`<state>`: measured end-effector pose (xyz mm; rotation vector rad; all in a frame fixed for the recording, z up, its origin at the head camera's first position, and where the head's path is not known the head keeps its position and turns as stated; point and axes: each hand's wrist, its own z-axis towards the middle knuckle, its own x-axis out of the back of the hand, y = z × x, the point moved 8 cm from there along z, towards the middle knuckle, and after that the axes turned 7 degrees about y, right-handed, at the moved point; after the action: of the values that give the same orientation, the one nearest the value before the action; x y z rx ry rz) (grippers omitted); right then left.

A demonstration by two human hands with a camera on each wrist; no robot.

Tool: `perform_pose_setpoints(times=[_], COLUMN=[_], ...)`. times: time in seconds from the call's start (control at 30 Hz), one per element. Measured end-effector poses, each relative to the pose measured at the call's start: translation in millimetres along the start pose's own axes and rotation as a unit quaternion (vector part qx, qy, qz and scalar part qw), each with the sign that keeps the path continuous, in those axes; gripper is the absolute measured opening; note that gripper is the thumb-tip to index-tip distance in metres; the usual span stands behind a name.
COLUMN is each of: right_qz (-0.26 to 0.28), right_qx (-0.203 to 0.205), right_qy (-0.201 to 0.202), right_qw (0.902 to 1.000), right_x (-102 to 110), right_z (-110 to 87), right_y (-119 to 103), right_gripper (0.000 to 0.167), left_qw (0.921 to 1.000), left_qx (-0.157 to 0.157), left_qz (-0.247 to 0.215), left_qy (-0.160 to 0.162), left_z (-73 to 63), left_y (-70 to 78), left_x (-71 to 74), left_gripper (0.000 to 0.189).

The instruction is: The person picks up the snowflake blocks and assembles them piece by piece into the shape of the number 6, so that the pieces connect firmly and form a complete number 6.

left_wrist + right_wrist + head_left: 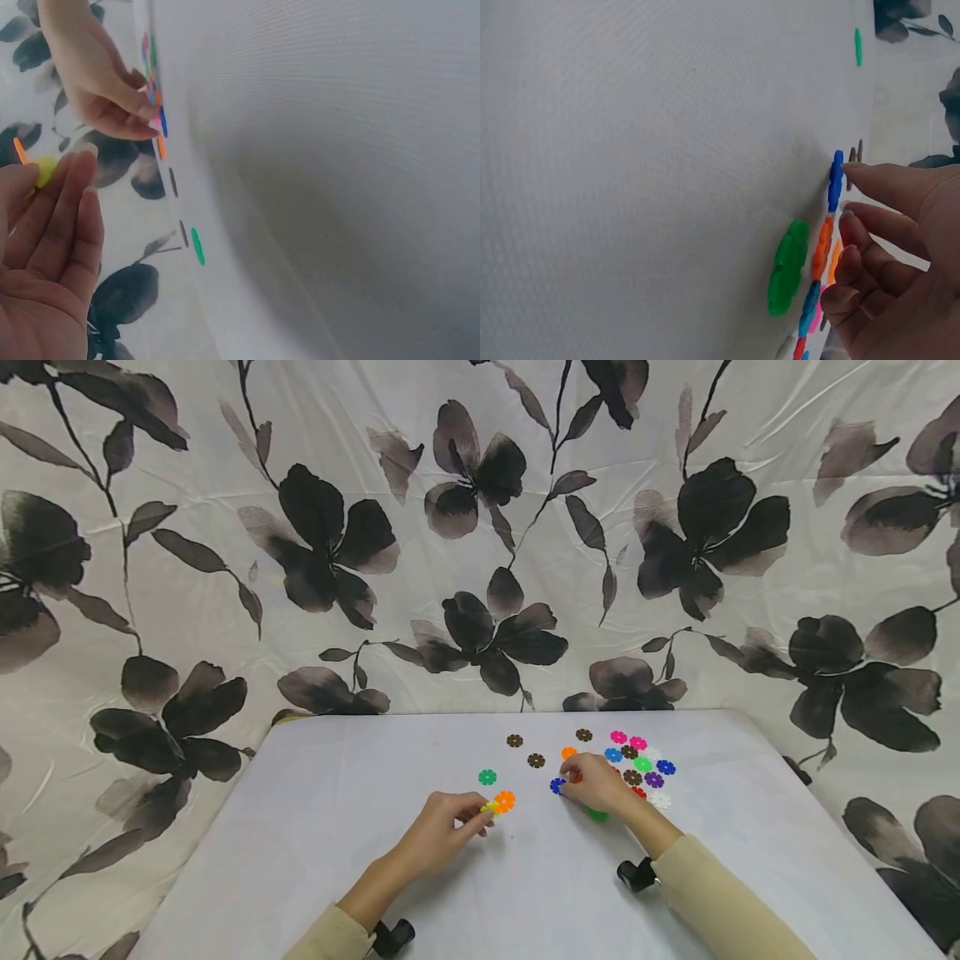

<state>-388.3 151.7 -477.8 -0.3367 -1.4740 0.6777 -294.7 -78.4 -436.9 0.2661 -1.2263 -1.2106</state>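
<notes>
My left hand [447, 827] pinches a yellow flower-shaped disc [46, 171] between thumb and fingers, raised above the table. An orange flower-shaped disc [505, 802] is joined to the yellow one and stands out past the fingertips. To the right, my right hand [597, 783] is low over the table, its thumb and index finger at the edge of a blue flower-shaped disc [835, 181]. A green disc [788, 268] lies beside that hand, partly hidden by it in the head view. An orange-red disc [822, 249] is near its curled fingers.
The white table [300, 843] bears several more flower discs: a teal-green one [487, 777], brown ones [536, 761], and a mixed cluster with pink [618, 737], purple [654, 780] and white pieces at the right. A floral cloth [480, 552] hangs behind the table's far edge.
</notes>
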Motion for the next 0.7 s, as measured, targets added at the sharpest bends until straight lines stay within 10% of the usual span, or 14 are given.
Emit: perform_pose_setpoints(times=[0.7], right_qz=[0.008], right_qx=[0.014], right_qy=[-0.014], right_qw=[0.9998], right_x=[3], right_z=[-7.9], right_y=[13], right_gripper=[0.028], left_qw=[1.0], left_qx=[-0.005], left_qz=[-0.002], left_qy=[-0.001], left_z=[1.8], left_y=[1.4], left_x=[-2.3], left_gripper=[0.008])
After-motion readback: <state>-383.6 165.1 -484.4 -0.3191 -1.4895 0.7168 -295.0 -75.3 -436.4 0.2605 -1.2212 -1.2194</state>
